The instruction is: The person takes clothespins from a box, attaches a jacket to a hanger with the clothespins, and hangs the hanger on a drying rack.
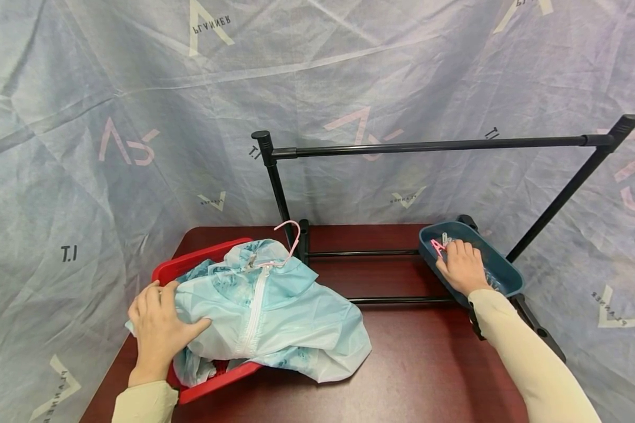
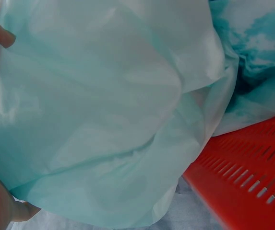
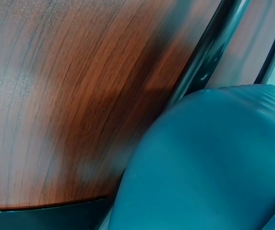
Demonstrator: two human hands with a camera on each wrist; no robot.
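Foremost, left hand (image 1: 156,329), fingers spread wide, touching a light-blue jacket (image 1: 296,314) on a pink hanger (image 1: 298,237), draped over a red basket (image 1: 190,264); farther, right hand (image 1: 463,268) in a blue tub (image 1: 503,267), beside a pink clip (image 1: 437,247), grip impossible to tell; behind, black rack (image 1: 428,145), grey sheet (image 1: 317,76).

Jacket (image 1: 328,329): pale blue, darker blue blotches, white zip (image 1: 255,311) down the front; lies rumpled across the red basket (image 1: 219,386), right side spilling past the rim onto the table (image 1: 418,376). Left hand (image 1: 161,326) on its left edge, fingers spread. Pink hanger (image 1: 298,238) at the collar, hook upright. Pink peg (image 1: 437,247) in the blue bin (image 1: 489,249), beside the right hand (image 1: 463,267); grip on it unclear. Pale peg (image 1: 444,238) just behind.
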